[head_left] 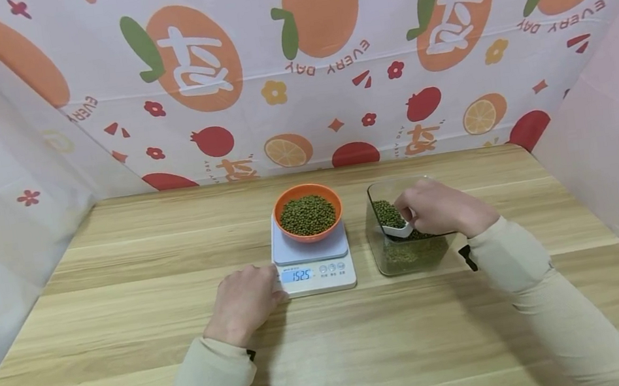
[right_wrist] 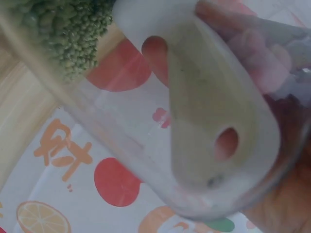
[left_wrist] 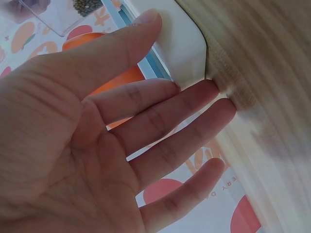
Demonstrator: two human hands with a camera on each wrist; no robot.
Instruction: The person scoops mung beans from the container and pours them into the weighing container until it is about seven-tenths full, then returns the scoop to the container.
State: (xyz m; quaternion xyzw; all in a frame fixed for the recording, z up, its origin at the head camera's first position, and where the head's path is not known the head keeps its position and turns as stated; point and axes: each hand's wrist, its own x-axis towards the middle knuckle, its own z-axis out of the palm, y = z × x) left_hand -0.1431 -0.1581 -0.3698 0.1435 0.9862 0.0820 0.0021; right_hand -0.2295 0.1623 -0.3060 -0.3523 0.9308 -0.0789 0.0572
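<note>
An orange bowl (head_left: 312, 237) of mung beans (head_left: 308, 215) sits on a white kitchen scale (head_left: 311, 253), whose display (head_left: 297, 276) is lit with digits. My left hand (head_left: 247, 300) touches the scale's front left corner. In the left wrist view the thumb lies on the scale's casing (left_wrist: 182, 43), with the other fingers extended along its side and the table. My right hand (head_left: 436, 205) reaches into a clear container (head_left: 380, 255) of mung beans and grips a white scoop (head_left: 398, 231). The right wrist view shows the scoop's handle (right_wrist: 209, 97) through the container wall, with the fingers partly hidden.
The container stands to the right of the scale on a wooden table (head_left: 147, 262). A fruit-printed cloth (head_left: 246, 123) hangs behind the table's back edge. Pale cloths hang at the left (head_left: 1, 197) and right (head_left: 618, 110).
</note>
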